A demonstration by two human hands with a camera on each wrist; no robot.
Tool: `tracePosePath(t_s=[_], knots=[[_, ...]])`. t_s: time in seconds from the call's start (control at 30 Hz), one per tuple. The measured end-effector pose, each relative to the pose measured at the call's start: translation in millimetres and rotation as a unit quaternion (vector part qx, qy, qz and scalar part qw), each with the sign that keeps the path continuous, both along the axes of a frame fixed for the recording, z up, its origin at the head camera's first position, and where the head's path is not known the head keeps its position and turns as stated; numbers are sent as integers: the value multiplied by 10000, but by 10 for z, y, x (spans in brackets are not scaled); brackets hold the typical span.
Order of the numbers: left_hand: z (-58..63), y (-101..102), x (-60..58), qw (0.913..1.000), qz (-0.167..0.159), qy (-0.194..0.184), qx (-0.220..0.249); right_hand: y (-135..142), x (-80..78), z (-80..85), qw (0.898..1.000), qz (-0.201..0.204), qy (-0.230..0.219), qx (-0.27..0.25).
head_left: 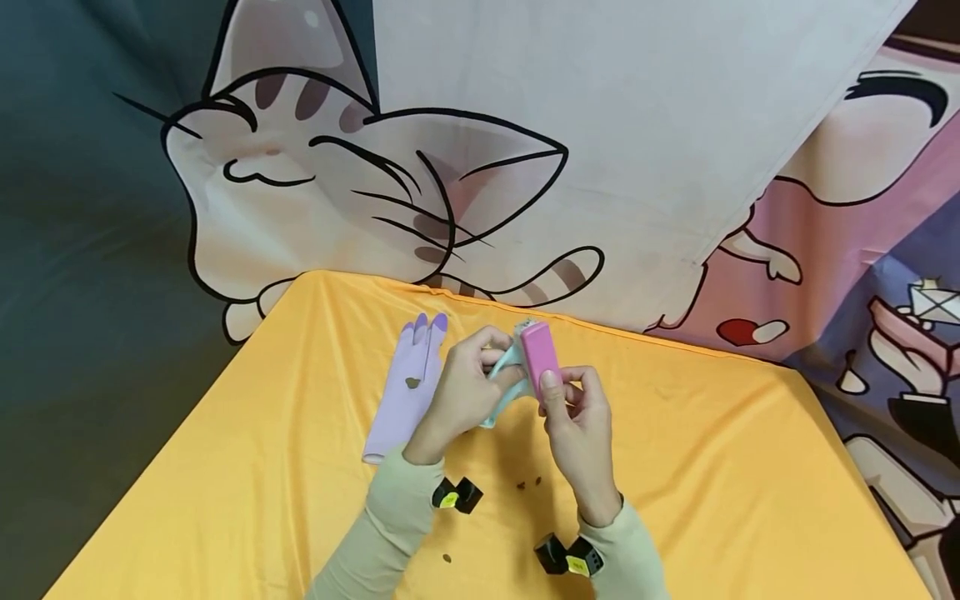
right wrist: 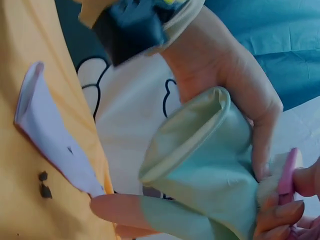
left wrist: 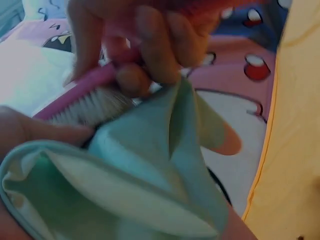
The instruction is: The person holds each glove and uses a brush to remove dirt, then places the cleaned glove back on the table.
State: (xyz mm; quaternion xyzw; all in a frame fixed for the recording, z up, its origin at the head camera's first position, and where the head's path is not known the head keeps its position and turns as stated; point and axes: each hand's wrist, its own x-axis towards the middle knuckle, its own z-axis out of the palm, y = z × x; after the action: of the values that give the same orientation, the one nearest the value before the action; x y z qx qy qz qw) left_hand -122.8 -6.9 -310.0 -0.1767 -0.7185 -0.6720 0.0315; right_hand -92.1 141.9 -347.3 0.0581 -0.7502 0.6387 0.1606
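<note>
Over the table my left hand grips a mint-green rubber glove, its open cuff turned toward the left wrist camera. My right hand holds a pink scrub brush with the thumb along its back. In the left wrist view, the brush's pale bristles face the glove and touch or nearly touch it close to the left thumb. Part of the glove is hidden behind the fingers and brush in the head view.
A purple rubber glove lies flat to the left, with a dark patch on it. Several small dark bits are scattered on the yellow tablecloth. A cartoon-printed curtain hangs behind the table's far edge.
</note>
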Motion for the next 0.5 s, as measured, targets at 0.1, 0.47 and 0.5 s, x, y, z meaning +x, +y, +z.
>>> tracePosePath(t_s=[0.1, 0.47, 0.5], knots=[[-29, 3, -28, 9993, 149, -158, 302, 4, -12, -3, 9995, -82, -62, 298], [-213, -101, -185, 9835, 514, -552, 1645, 44, 12, 18, 9972, -143, 20, 737], [-208, -111, -184, 9826, 516, -528, 1703, 50, 15, 20, 9976, -154, 6, 679]])
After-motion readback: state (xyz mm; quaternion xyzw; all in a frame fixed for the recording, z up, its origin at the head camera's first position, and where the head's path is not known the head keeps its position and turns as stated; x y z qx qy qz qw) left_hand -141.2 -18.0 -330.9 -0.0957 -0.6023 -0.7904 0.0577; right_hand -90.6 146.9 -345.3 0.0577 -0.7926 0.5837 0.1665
